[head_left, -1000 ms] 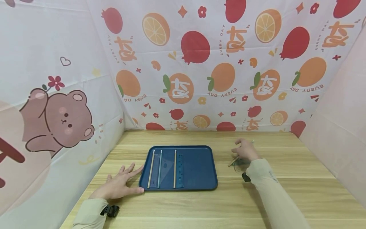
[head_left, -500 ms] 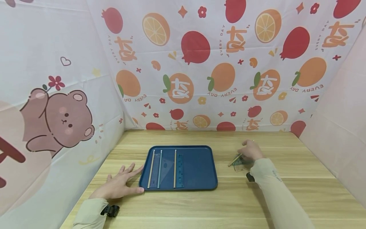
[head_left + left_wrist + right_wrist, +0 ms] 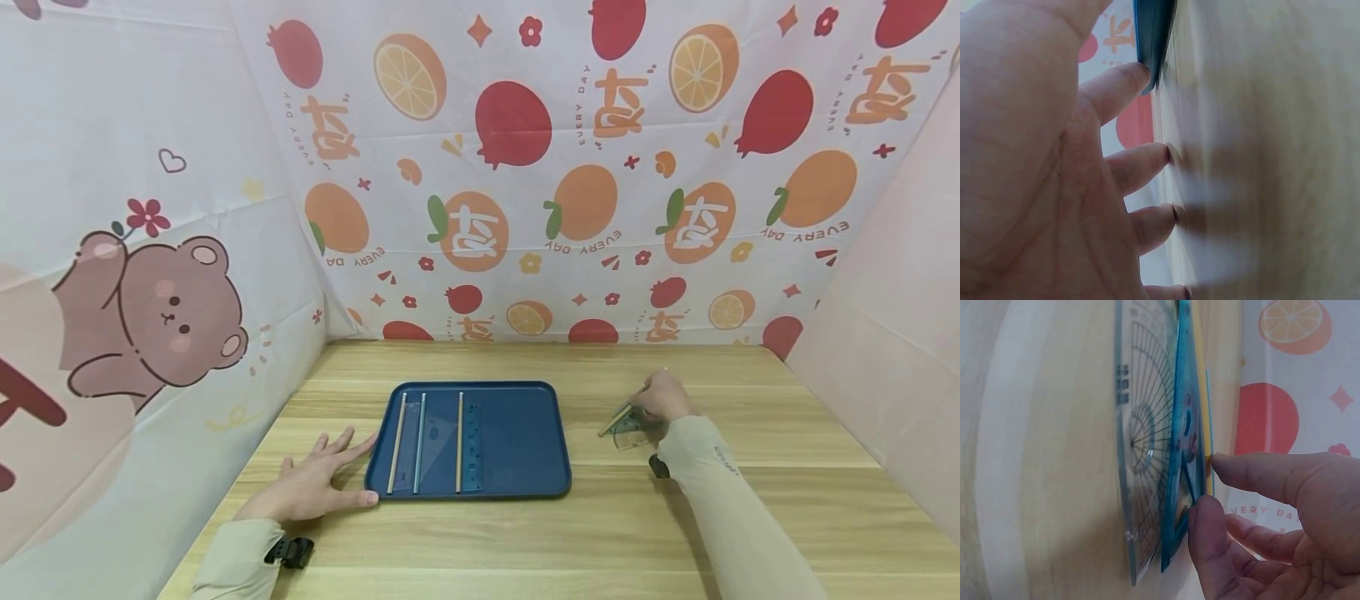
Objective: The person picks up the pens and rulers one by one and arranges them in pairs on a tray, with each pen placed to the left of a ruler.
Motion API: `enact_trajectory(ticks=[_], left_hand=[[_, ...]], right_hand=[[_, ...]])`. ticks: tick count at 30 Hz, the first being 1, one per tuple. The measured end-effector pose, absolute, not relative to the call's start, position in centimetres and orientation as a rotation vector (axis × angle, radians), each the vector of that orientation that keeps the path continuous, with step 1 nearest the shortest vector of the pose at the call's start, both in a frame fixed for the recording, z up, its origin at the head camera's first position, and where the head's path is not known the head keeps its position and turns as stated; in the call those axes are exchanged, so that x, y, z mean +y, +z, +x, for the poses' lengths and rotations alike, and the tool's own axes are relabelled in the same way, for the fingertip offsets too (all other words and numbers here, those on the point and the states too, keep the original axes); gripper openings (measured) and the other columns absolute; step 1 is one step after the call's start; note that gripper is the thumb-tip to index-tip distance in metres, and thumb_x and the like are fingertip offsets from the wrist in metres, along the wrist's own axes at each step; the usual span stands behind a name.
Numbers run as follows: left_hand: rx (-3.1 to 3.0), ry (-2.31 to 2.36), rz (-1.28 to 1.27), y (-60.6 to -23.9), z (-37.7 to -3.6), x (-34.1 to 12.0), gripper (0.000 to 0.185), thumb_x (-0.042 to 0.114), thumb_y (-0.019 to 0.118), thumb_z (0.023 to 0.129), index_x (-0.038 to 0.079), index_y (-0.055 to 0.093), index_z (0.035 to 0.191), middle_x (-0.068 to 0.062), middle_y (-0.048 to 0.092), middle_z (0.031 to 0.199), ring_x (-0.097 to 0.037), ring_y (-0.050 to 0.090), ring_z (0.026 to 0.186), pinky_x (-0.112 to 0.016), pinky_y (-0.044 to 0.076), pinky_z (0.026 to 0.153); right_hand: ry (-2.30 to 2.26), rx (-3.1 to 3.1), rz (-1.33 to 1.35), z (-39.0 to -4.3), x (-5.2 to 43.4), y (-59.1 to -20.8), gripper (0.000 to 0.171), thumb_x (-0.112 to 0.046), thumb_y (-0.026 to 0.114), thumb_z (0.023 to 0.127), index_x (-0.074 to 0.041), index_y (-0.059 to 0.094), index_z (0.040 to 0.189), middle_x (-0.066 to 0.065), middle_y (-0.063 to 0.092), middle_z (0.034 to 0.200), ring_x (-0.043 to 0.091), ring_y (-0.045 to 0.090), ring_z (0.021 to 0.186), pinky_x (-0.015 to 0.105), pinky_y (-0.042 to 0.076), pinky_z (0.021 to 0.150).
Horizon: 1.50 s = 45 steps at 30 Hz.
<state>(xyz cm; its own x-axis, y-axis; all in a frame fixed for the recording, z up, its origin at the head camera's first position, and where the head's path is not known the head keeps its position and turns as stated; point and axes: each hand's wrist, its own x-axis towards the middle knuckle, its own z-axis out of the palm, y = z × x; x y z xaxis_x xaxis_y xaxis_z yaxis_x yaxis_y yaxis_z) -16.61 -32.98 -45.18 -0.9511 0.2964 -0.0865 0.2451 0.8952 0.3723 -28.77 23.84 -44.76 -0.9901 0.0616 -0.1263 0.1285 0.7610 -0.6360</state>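
The left hand (image 3: 311,486) is lying flat and spread on the light wooden table (image 3: 525,542), its fingertips (image 3: 1141,74) touching the near left corner of the dark blue rectangular plastic tray (image 3: 536,433). Already lying in that tray are two wooden pencils, a pale stick, a clear set square and a blue straight ruler (image 3: 471,447). The right hand (image 3: 660,398) is working well to the right of the tray, thumb and forefinger pinching at a yellow wooden pencil (image 3: 1200,381) beside a blue translucent set square (image 3: 1184,425) and a clear plastic protractor (image 3: 1141,444). Judged from this layout, roughly half the stationery is placed; these three pieces remain outside.
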Motion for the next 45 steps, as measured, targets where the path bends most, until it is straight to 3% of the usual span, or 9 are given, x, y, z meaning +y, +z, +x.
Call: enact_trajectory(ticks=[5, 11, 16, 19, 26, 32, 36, 39, 45], left_hand=[[2.920, 0.557, 0.424, -45.2, -16.5, -33.0, 0.099, 0.069, 0.078, 0.087, 0.023, 0.042, 0.167, -0.032, 0.026, 0.173, -0.074, 0.017, 0.152, -0.102, 0.009, 0.099], [2.919, 0.553, 0.425, -45.3, -16.6, -33.0, 0.099, 0.069, 0.078, 0.087, 0.023, 0.042, 0.167, -0.032, 0.026, 0.173, -0.074, 0.017, 0.152, -0.102, 0.009, 0.099], [2.926, 0.529, 0.433, -45.2, -16.6, -33.0, 0.098, 0.069, 0.077, 0.088, 0.023, 0.042, 0.167, -0.033, 0.027, 0.173, -0.074, 0.018, 0.151, -0.102, 0.010, 0.099], [2.923, 0.539, 0.430, -45.3, -16.6, -32.9, 0.098, 0.069, 0.078, 0.088, 0.023, 0.042, 0.167, -0.032, 0.026, 0.173, -0.074, 0.017, 0.151, -0.102, 0.009, 0.099], [2.923, 0.551, 0.430, -45.3, -16.6, -32.9, 0.099, 0.069, 0.078, 0.087, 0.023, 0.042, 0.167, -0.032, 0.026, 0.173, -0.074, 0.017, 0.151, -0.102, 0.009, 0.099], [2.924, 0.541, 0.431, -45.3, -16.6, -33.0, 0.099, 0.069, 0.078, 0.087, 0.024, 0.040, 0.167, -0.032, 0.026, 0.173, -0.074, 0.017, 0.152, -0.102, 0.009, 0.099], [2.926, 0.540, 0.434, -45.3, -16.6, -33.0, 0.099, 0.069, 0.078, 0.088, 0.024, 0.041, 0.167, -0.032, 0.026, 0.173, -0.074, 0.017, 0.152, -0.102, 0.010, 0.099], [2.930, 0.539, 0.438, -45.4, -16.6, -33.0, 0.099, 0.069, 0.078, 0.088, 0.023, 0.041, 0.167, -0.032, 0.027, 0.173, -0.074, 0.017, 0.152, -0.102, 0.010, 0.099], [2.924, 0.574, 0.435, -45.4, -16.5, -33.0, 0.099, 0.069, 0.079, 0.087, 0.023, 0.042, 0.167, -0.032, 0.026, 0.173, -0.074, 0.016, 0.152, -0.102, 0.009, 0.098]], right_hand=[[-1.050, 2.871, 0.147, -28.8, 24.0, -45.1, 0.023, -0.009, 0.074, 0.097, 0.013, 0.075, 0.103, 0.008, 0.070, 0.074, 0.011, 0.058, 0.060, 0.024, 0.053, 0.057], [-1.027, 2.873, 0.177, -29.0, 24.1, -45.1, 0.028, -0.014, 0.075, 0.097, 0.012, 0.077, 0.109, 0.004, 0.069, 0.071, 0.011, 0.054, 0.058, 0.024, 0.046, 0.056], [-0.984, 2.893, 0.180, -29.2, 24.0, -45.1, 0.026, -0.017, 0.075, 0.097, 0.009, 0.078, 0.098, -0.001, 0.059, 0.061, 0.012, 0.051, 0.057, 0.026, 0.043, 0.056], [-0.985, 2.904, 0.168, -29.3, 24.0, -45.1, 0.026, -0.016, 0.074, 0.096, 0.010, 0.077, 0.096, 0.001, 0.060, 0.062, 0.014, 0.052, 0.059, 0.027, 0.044, 0.057], [-0.952, 2.925, 0.174, -29.3, 24.3, -45.0, 0.031, -0.016, 0.075, 0.096, 0.013, 0.074, 0.107, 0.018, 0.072, 0.089, 0.025, 0.062, 0.079, 0.033, 0.052, 0.069], [-0.933, 2.956, 0.130, -29.3, 24.6, -45.2, 0.027, -0.015, 0.076, 0.094, 0.011, 0.070, 0.100, 0.010, 0.063, 0.080, 0.022, 0.056, 0.074, 0.030, 0.047, 0.064], [-0.955, 2.969, 0.116, -29.4, 24.9, -45.3, 0.019, -0.011, 0.077, 0.090, 0.003, 0.068, 0.080, 0.001, 0.053, 0.066, 0.018, 0.050, 0.065, 0.028, 0.043, 0.059], [-0.958, 2.953, 0.130, -29.5, 25.0, -45.4, 0.024, -0.009, 0.075, 0.089, -0.004, 0.062, 0.070, -0.002, 0.047, 0.060, 0.016, 0.046, 0.059, 0.028, 0.042, 0.056], [-0.903, 2.945, 0.183, -29.9, 25.3, -45.4, 0.019, -0.009, 0.076, 0.085, 0.007, 0.066, 0.087, 0.014, 0.061, 0.080, 0.026, 0.056, 0.074, 0.035, 0.051, 0.066]])
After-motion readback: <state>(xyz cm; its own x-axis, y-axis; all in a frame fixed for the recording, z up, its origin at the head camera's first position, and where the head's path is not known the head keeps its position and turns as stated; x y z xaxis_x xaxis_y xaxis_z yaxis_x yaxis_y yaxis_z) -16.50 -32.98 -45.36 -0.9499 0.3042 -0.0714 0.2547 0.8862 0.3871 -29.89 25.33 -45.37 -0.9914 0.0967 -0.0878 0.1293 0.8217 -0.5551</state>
